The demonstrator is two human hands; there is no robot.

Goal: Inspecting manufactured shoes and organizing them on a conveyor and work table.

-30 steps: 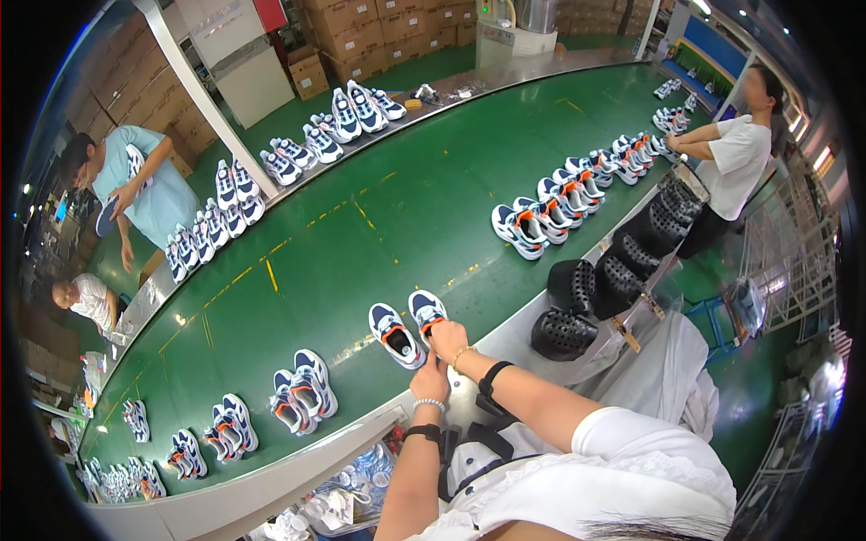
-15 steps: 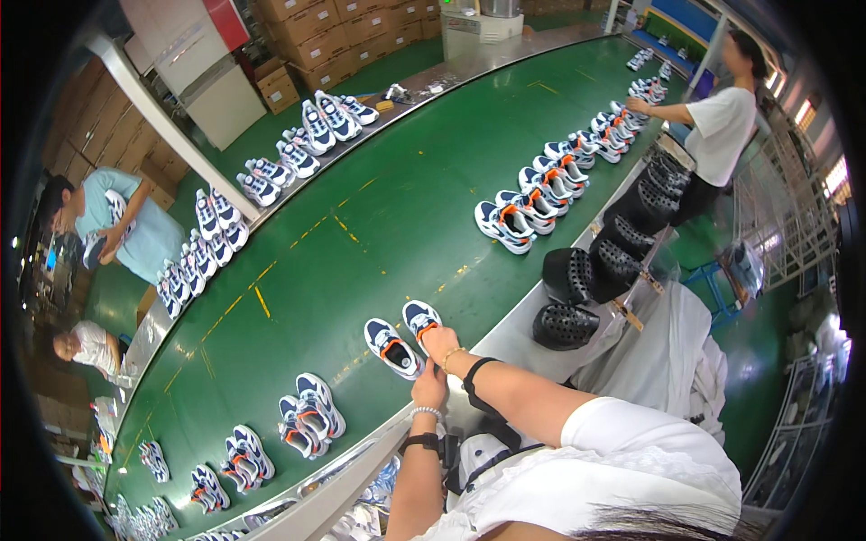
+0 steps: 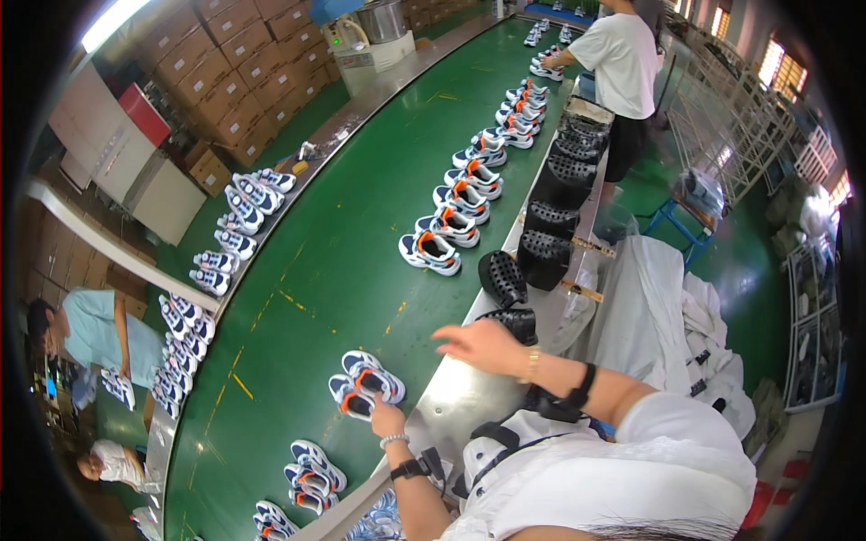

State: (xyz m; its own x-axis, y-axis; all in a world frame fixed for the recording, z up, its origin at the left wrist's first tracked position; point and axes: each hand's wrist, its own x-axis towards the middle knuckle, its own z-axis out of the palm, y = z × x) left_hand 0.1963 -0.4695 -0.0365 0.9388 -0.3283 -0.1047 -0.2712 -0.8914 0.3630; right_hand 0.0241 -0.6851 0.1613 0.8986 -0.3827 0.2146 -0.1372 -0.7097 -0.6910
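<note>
A pair of white and navy sneakers with orange linings point(image 3: 365, 379) stands close together on the green conveyor belt point(image 3: 343, 298). At the heel end of the pair is my left hand point(image 3: 387, 421), its fingers closed on the near sneaker and partly hidden by it. My right hand point(image 3: 483, 346) is raised over the metal edge of the line, empty, with its fingers stretched out and apart. Under and beyond it sit black moulded pieces dotted with holes point(image 3: 547, 260). Another group of sneakers point(image 3: 314, 473) lies nearer on the belt, to the left.
A row of sneakers point(image 3: 466, 191) runs up the belt's right side toward a person in a white top point(image 3: 621, 59). More sneakers point(image 3: 251, 197) line the far ledge, near a person in light blue point(image 3: 95, 329). White cloth point(image 3: 636, 298) hangs right of the metal edge point(image 3: 451, 397).
The two sneakers, apart before, are now side by side. My right hand has let go of its sneaker and moved right. My left hand stays at the heels. The view has turned right.
</note>
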